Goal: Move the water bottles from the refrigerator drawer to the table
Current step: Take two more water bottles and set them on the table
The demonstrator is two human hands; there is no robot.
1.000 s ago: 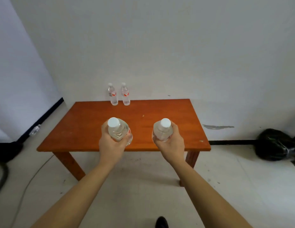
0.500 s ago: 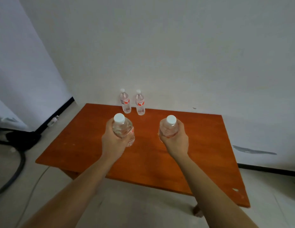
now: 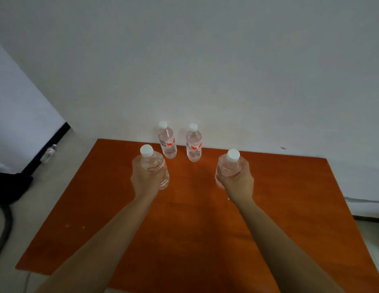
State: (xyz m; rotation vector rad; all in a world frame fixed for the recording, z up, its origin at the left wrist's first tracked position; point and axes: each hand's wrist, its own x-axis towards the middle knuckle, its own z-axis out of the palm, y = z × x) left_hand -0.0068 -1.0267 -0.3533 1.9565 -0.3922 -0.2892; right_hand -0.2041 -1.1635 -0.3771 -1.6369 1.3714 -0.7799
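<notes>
1. The left hand [image 3: 145, 178] is wrapped tight around a clear water bottle [image 3: 154, 166], white cap up and long axis close to upright, tilted a little toward the person.
2. The right hand [image 3: 236, 180] grips a second water bottle [image 3: 228, 166] the same way, fingers curled round its body below the cap.
3. Both held bottles hang over the orange table [image 3: 195, 229]; whether their bases touch the top cannot be told.
4. Beyond the fingers, near the table's far edge by the wall, two standing bottles [image 3: 168, 140] are already upright, just beside each other.
5. They sit ahead of and between the two hands, the left hand somewhat nearer them.
6. The likely next move is straight down, setting each bottle on bare wood short of that pair.
</notes>
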